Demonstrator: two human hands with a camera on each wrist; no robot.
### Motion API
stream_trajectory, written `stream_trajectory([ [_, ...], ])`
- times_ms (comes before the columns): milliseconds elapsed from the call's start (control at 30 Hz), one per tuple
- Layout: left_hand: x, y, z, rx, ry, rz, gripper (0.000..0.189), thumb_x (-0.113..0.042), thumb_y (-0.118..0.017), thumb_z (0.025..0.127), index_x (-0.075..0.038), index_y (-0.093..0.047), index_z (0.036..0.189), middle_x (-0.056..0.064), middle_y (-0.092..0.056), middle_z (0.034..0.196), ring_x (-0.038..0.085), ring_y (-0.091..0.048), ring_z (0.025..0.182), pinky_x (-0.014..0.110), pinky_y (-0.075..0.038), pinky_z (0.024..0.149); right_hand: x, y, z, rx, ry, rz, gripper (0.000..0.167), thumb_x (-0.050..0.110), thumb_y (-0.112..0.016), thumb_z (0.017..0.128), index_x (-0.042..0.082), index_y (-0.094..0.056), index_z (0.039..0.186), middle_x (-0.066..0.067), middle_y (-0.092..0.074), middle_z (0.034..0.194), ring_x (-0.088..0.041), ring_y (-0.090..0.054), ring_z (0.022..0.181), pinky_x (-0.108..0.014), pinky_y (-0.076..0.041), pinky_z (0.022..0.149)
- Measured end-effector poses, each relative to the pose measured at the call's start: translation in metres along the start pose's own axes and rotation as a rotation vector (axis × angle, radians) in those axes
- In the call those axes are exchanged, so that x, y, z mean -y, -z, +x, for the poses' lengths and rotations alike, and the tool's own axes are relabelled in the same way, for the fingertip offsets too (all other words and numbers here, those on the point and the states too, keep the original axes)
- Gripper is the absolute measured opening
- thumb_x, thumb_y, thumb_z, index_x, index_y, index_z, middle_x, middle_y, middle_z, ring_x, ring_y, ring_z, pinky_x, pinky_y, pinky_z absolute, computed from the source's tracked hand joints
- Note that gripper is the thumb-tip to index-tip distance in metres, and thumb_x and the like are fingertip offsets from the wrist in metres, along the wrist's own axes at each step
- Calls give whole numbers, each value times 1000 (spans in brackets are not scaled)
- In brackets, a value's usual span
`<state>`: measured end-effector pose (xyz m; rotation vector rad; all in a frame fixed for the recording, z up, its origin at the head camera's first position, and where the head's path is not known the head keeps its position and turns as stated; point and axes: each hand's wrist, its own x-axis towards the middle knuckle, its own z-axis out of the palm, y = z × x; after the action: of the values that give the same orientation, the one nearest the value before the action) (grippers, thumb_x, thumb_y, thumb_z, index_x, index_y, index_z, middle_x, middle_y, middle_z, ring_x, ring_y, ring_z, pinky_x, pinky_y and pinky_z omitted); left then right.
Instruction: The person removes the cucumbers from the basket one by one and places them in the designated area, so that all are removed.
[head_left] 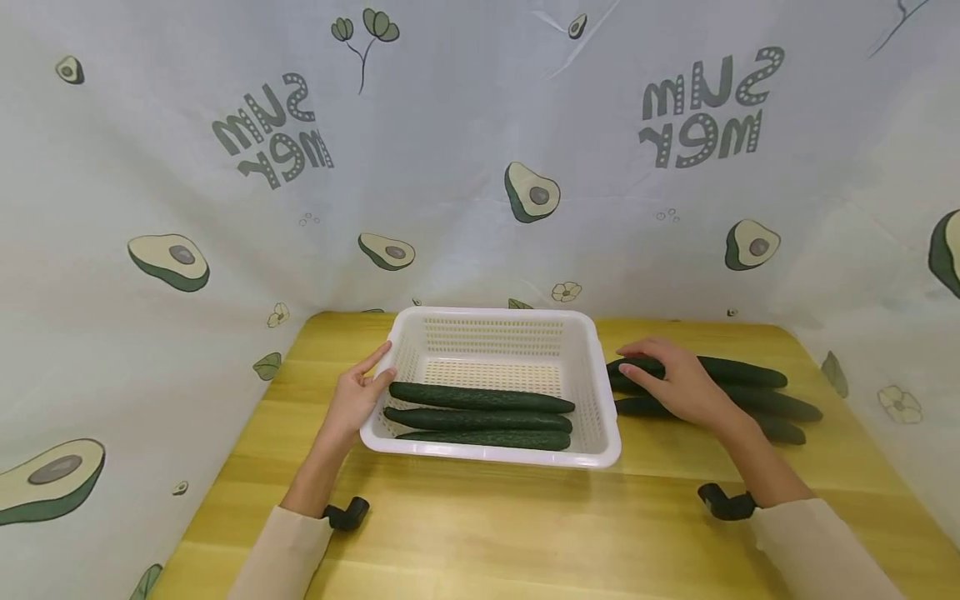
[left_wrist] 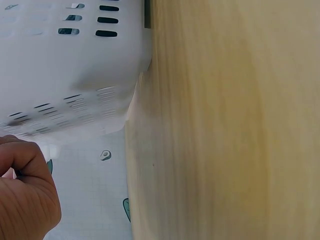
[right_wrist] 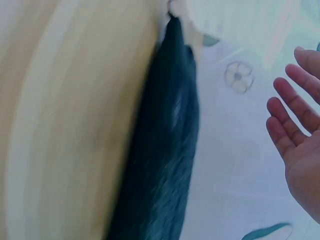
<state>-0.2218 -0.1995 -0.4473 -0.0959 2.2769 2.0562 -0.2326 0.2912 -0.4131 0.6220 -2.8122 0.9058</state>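
A white plastic basket (head_left: pixel 491 454) with slotted walls stands on the table, three long dark green cucumbers (head_left: pixel 480 419) lying side by side along its near side. My left hand (head_left: pixel 356 404) holds the basket's left rim, thumb over the edge; in the left wrist view that hand (left_wrist: pixel 25 192) shows bent fingers beside the slotted wall. To the right of the basket lie more cucumbers (head_left: pixel 757 402), three of them visible. Over their left part hovers my right hand (head_left: pixel 682 383). The right wrist view has this hand (right_wrist: pixel 302 135) with fingers spread and nothing in them, apart from the cucumbers (right_wrist: pixel 165 135).
The yellow wood-grain table (head_left: pixel 480 525) carries everything. Behind it and at both sides hangs a pale cloth (head_left: pixel 450 167) printed with avocados and lettering. A black wrist mount (head_left: pixel 726 502) is on the right wrist, another black mount (head_left: pixel 347 513) on the left.
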Motion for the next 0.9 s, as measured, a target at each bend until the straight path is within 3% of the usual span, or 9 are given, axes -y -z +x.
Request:
stream_trajectory([
  [167, -2, -1, 4, 4, -18, 11, 52, -25, -63, 104, -33, -49, 154, -6, -50, 48, 8, -55, 46, 27, -57, 55, 20, -4, 11, 7, -11, 20, 38, 31, -65, 103, 8, -66, 133, -17, -65, 136, -42, -57, 127, -70, -44, 105],
  [400, -4, 0, 4, -11, -9, 15, 53, -23, -63, 104, -34, -49, 154, 0, -66, 58, 14, -69, 60, 31, -62, 63, 50, -17, 35, 53, 80, 70, 39, 30, -66, 103, 8, -65, 135, -14, -66, 136, -37, -58, 125, -64, -47, 105],
  [533, -4, 0, 0, -8, -5, -3, 53, -21, -62, 104, -32, -48, 154, -2, -67, 61, 13, -68, 59, 30, -61, 62, 65, -29, 46, 99, 134, 98, 39, 27, -67, 102, 10, -64, 136, -13, -66, 133, -36, -59, 121, -61, -49, 101],
  [900, 2, -1, 3, 10, -16, -14, 54, -22, -64, 104, -31, -49, 154, 5, -80, 84, 19, -75, 70, 32, -63, 67, 84, -59, 64, 210, 181, 118, 43, 25, -69, 101, 2, -62, 136, -17, -65, 134, -35, -61, 118, -53, -52, 102],
])
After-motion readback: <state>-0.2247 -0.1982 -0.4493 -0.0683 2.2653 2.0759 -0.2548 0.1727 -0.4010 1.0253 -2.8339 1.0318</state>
